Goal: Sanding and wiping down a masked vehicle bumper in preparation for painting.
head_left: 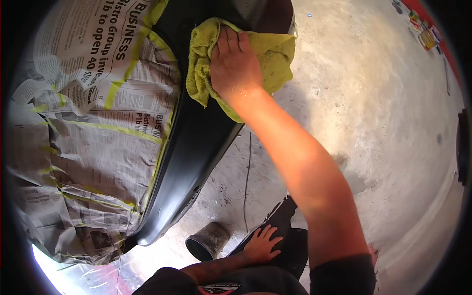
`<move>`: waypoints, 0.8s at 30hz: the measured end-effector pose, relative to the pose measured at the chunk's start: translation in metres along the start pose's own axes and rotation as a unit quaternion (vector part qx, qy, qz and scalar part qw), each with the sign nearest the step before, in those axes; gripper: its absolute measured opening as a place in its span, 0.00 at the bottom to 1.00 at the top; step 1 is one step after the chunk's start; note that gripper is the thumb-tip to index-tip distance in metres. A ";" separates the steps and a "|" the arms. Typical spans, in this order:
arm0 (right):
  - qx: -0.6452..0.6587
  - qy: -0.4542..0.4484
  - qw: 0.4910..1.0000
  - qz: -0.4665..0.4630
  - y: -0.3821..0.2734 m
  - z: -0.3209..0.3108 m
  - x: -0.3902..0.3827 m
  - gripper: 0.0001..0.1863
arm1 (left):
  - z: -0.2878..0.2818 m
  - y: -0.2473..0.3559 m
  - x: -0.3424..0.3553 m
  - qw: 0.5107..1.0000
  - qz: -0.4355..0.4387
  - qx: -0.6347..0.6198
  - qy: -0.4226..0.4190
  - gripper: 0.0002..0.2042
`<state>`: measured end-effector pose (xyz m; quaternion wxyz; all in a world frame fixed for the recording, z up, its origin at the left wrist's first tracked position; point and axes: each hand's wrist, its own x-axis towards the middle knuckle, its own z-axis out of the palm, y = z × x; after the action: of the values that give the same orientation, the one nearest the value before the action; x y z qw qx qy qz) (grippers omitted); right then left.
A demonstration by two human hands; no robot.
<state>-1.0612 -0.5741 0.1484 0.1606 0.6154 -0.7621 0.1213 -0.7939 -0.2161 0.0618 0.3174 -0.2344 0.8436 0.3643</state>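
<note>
My right hand (236, 66) presses a yellow-green cloth (273, 55) onto a glossy black vehicle panel (194, 152). Its fingertips sink into the bunched folds, and the cloth's right corner spreads past the panel's edge. Sheets of newspaper (101, 162) cover the part left of the panel, held along the seams by yellow tape (114, 93). Lower down, my left hand (263, 244) lies on my dark-clothed thigh (282, 219), its fingers spread and nothing in them.
A dark bucket (209, 240) stands on the concrete floor (383, 108) below the panel, beside my leg. A thin dark cable (248, 182) runs along the floor. Several small containers (427, 39) sit by the red edge at the far right.
</note>
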 end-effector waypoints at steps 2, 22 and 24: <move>0.075 -0.033 0.996 -0.022 -0.028 -0.003 -0.023 0.26 | -0.007 0.005 0.007 1.000 -0.018 0.000 0.005 0.28; 0.537 0.168 0.821 0.093 -0.056 -0.023 0.023 0.32 | 0.054 0.045 -0.004 0.966 -0.137 -0.218 -0.009 0.28; 0.572 0.217 0.791 0.023 -0.038 -0.036 0.052 0.31 | 0.043 0.047 -0.011 0.955 -0.134 -0.265 -0.007 0.26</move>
<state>-1.0301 -0.6151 0.2013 -0.0627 0.5348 -0.5122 0.6691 -0.7999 -0.1523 0.0691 0.2959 -0.4179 0.6754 0.5306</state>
